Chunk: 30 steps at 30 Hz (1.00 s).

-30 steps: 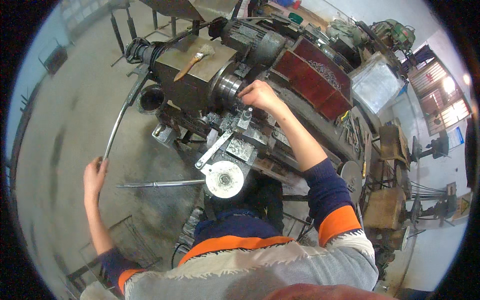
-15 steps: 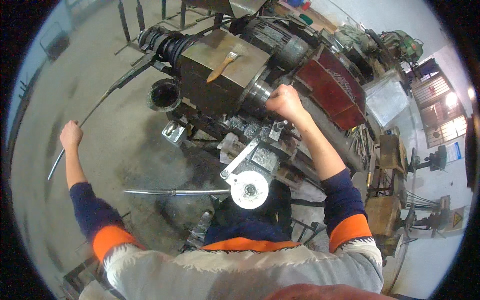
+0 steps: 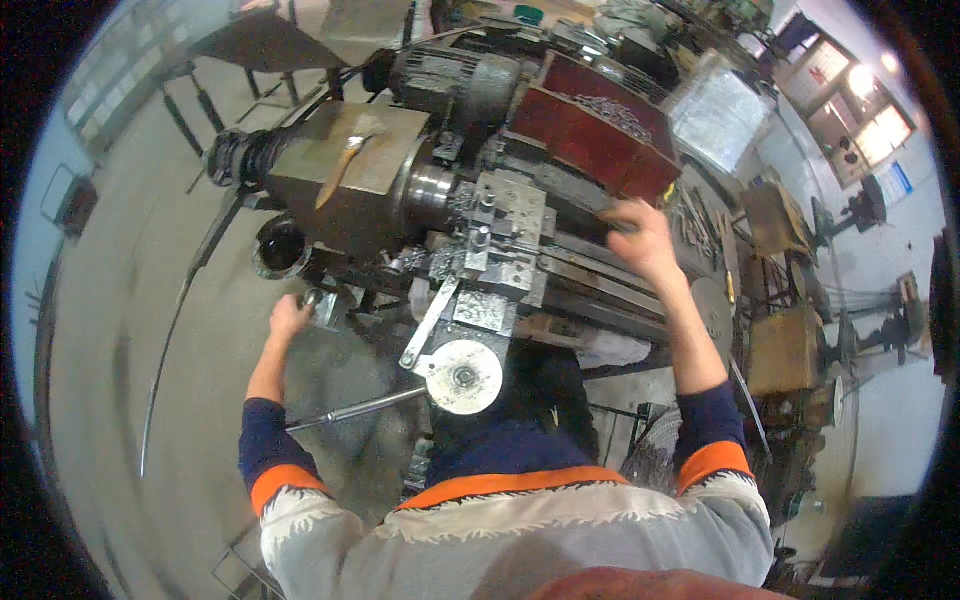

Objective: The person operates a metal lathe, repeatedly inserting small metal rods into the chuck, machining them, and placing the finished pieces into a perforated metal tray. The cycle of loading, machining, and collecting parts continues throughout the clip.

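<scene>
Left grip (image 3: 290,316) curls by the metal box (image 3: 327,311), hold unclear; right grip (image 3: 645,240) pinches a dark piece (image 3: 621,224); loose pinching could drop it.

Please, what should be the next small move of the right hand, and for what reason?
I would probably bring the right hand over the red tray and let go there. The hand seems to pinch something small and dark, though blur hides what it is; it is near the tray's front side, and many small metal pieces lie inside.
</scene>
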Motion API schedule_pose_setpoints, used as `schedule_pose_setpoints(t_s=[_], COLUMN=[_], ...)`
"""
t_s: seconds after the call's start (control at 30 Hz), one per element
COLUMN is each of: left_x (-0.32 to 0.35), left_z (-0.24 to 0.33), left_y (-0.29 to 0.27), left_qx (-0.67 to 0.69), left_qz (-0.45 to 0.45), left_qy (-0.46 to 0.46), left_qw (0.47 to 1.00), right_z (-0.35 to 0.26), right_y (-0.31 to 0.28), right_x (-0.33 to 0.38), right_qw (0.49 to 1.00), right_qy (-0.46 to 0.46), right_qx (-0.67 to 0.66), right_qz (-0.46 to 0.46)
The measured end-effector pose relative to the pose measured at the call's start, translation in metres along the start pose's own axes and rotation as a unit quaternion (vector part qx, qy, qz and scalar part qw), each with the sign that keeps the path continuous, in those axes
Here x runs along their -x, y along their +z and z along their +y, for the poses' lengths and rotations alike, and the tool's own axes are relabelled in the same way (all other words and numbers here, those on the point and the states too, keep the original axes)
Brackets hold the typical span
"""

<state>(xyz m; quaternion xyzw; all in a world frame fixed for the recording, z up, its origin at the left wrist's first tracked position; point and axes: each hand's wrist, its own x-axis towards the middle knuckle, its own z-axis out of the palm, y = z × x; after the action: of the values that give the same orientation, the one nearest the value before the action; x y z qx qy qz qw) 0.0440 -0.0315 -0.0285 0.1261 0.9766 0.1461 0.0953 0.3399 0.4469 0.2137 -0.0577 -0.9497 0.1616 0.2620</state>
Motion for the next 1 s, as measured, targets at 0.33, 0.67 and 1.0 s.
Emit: schedule_pose_setpoints(t_s=[0.33,0.67,1.0], left_x=[0.004,0.188,0.155], left_z=[-0.015,-0.082,-0.051], left_y=[-0.01,-0.066,-0.041], left_qx=[-0.194,0.282,0.485], left_qz=[0.01,0.061,0.286], left_qy=[0.062,-0.164,-0.198], left_qw=[0.979,0.943,0.802], right_z=[0.126,0.246,0.161], right_y=[-0.104,-0.16,-0.118], right_x=[0.206,0.426,0.412], right_qw=[0.921,0.705,0.656], right_qy=[0.346,0.599,0.657], right_qx=[0.182,0.336,0.356], right_qz=[0.005,-0.176,-0.104])
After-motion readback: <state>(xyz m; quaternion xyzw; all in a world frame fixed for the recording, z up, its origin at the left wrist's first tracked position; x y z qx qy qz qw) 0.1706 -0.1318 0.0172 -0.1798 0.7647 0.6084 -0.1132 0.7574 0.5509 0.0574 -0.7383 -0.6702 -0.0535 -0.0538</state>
